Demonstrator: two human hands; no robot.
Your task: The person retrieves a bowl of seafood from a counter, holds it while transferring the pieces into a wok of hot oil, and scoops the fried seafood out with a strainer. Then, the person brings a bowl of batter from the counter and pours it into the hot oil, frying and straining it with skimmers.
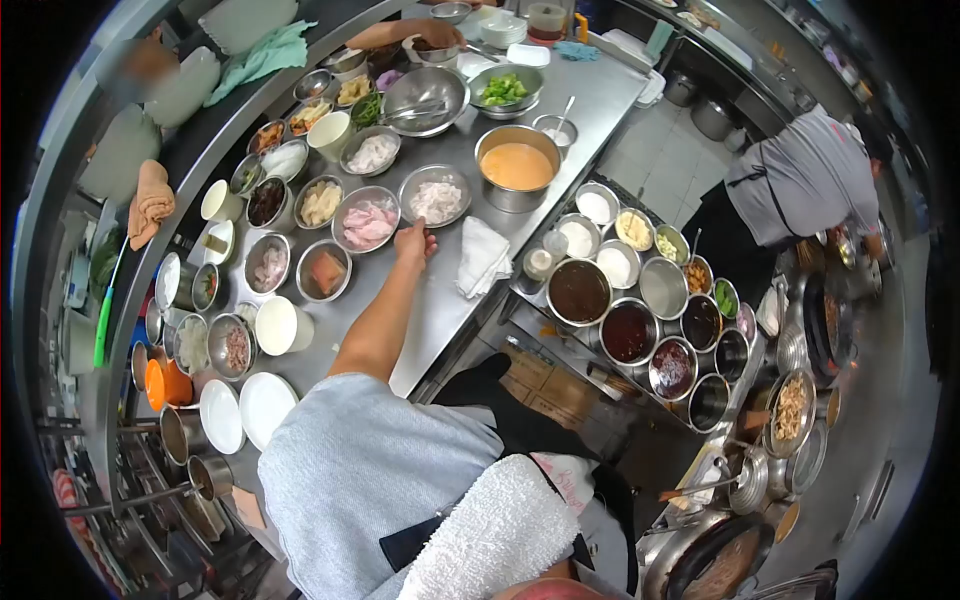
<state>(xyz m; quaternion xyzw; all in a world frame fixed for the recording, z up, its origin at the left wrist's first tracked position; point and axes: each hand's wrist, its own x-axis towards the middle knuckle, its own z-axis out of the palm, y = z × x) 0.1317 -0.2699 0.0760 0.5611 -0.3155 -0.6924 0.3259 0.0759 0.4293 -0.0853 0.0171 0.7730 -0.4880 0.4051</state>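
Observation:
My left hand (415,243) reaches over the steel counter with its fingers curled at the near rim of a metal bowl (437,195) holding pale, whitish raw pieces. The hand hides part of that rim. Just left of it is a bowl of pink raw meat slices (366,218). A folded white cloth (484,258) lies to the right of the hand. Beyond the cloth stands a deep steel pot of orange liquid (517,165). My right hand does not show.
Bowls of ingredients crowd the left, near white plates (268,408). At the back, another person's hand (440,33) is over a bowl. Sauce pots (628,332) fill the right-hand station. A co-worker in grey (815,180) stands by the stoves. A wok (720,560) sits lower right.

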